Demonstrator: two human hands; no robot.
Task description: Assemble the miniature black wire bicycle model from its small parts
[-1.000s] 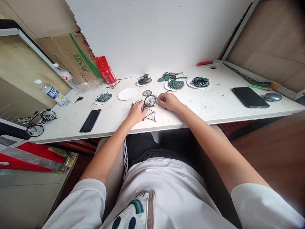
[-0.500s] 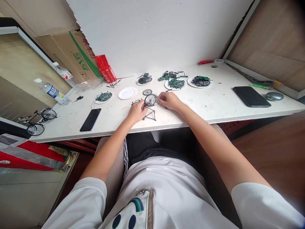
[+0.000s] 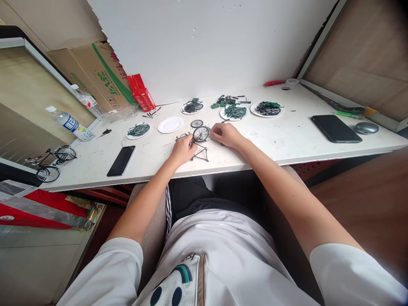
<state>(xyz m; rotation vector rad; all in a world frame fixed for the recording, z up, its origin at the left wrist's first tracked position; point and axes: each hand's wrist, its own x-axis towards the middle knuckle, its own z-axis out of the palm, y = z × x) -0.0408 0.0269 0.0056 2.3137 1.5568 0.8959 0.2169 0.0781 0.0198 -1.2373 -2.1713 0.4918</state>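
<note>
Centrally, left hand point(image 3: 185, 150) gripping bicycle point(image 3: 201, 135), right hand point(image 3: 227, 134) beside.

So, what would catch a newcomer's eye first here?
Probably the round, dark, thin-spoked model wheel between the bare left hand and bare right hand, over the white desk. Next, the small black model bicycle at the desk's left end, then the bright red cardboard box at the back, left of centre.
</note>
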